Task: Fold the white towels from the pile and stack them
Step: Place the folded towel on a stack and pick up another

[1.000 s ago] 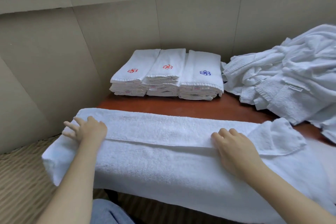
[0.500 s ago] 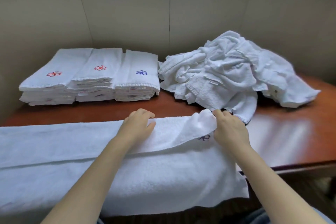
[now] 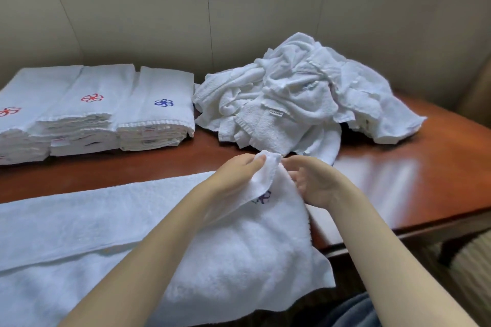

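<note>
A long white towel [image 3: 106,223] lies along the near edge of the brown table [image 3: 398,180], its front part hanging over. The left hand [image 3: 236,174] pinches the towel's lifted right corner between thumb and fingers. The right hand [image 3: 313,183], fingers curled, seems to grip the same edge just beside it. The unfolded pile [image 3: 305,98] sits behind the hands, with the folded stacks [image 3: 106,114] to its left.

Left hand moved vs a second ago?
Yes. The left hand went rightward: from left of the folded stacks to right of them, pinching the towel corner in front of the loose pile.
</note>
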Demonstrator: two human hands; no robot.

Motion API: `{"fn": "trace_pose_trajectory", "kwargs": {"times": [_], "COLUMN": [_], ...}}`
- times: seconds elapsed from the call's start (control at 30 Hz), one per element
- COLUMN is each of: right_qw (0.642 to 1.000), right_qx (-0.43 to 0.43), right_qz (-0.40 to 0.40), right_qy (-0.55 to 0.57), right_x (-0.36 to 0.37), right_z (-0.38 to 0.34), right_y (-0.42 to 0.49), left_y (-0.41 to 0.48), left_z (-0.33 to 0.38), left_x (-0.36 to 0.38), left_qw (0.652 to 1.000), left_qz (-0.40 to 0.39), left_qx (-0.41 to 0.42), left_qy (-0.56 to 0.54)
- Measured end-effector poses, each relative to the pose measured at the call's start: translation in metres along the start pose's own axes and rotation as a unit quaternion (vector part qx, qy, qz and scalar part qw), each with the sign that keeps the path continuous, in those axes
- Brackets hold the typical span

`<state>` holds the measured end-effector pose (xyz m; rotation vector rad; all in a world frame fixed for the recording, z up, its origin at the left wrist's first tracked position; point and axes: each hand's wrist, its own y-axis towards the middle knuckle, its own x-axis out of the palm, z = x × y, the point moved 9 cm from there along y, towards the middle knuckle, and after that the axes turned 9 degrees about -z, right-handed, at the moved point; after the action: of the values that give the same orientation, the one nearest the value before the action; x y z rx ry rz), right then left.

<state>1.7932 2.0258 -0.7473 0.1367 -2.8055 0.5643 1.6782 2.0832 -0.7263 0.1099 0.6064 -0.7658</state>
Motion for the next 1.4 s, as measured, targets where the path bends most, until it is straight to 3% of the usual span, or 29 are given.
{"fn": "trace_pose_trajectory", "kwargs": {"times": [0.1,0.2,0.3,0.4,0.47,0.57,0.73,0.8,0.87,0.97,1.1,1.23,1.33,1.4], "right_qw": [0.999,0.987,0.900,0.833,0.835,0.868,0.878,0.862,0.842,0.843,0.868,0.848,0.846,0.869], "right_qx": [0.012,-0.018,-0.104,-0.099,-0.083,-0.087,-0.073,-0.081,-0.106,-0.099,-0.094,-0.030,-0.003,-0.016], "right_qz": [0.039,0.144,0.299,0.349,0.344,0.311,0.197,0.223,0.308,0.373,0.319,0.251,0.231,0.249], "right_qy": [0.036,-0.068,-0.300,-0.417,-0.423,-0.378,-0.430,-0.447,-0.431,-0.375,-0.368,-0.465,-0.481,-0.428], "right_x": [-0.011,-0.035,-0.060,-0.064,-0.065,-0.063,-0.047,-0.051,-0.064,-0.078,-0.062,-0.039,-0.040,-0.045], "right_z": [0.001,-0.009,-0.034,-0.037,-0.032,-0.027,-0.027,-0.036,-0.048,-0.050,-0.053,-0.039,-0.031,-0.034], "right_y": [0.004,0.005,-0.006,-0.009,-0.005,0.005,0.023,0.019,0.009,-0.002,0.007,0.011,0.006,-0.002], "left_y": [0.006,0.005,0.001,-0.006,-0.013,-0.024,-0.037,-0.040,-0.042,-0.050,-0.060,-0.062,-0.065,-0.068], "left_z": [-0.001,-0.006,-0.004,-0.006,-0.006,-0.010,-0.018,-0.017,-0.016,-0.018,-0.030,-0.032,-0.041,-0.054], "left_x": [0.009,0.012,0.017,0.020,0.020,0.022,0.027,0.025,0.022,0.018,0.017,0.015,-0.005,-0.020], "left_qw": [1.000,1.000,0.999,0.997,0.996,0.986,0.967,0.962,0.955,0.939,0.930,0.925,0.930,0.921], "left_qz": [-0.028,-0.026,-0.038,-0.060,-0.074,-0.089,-0.079,-0.059,-0.032,-0.008,-0.031,-0.042,0.006,0.024], "left_qx": [0.006,-0.005,0.010,0.023,0.037,0.050,0.064,0.069,0.079,0.082,0.061,0.031,-0.045,-0.102], "left_qy": [-0.003,-0.013,-0.017,-0.030,0.042,0.136,0.235,0.256,0.284,0.334,0.360,0.377,0.365,0.375]}}
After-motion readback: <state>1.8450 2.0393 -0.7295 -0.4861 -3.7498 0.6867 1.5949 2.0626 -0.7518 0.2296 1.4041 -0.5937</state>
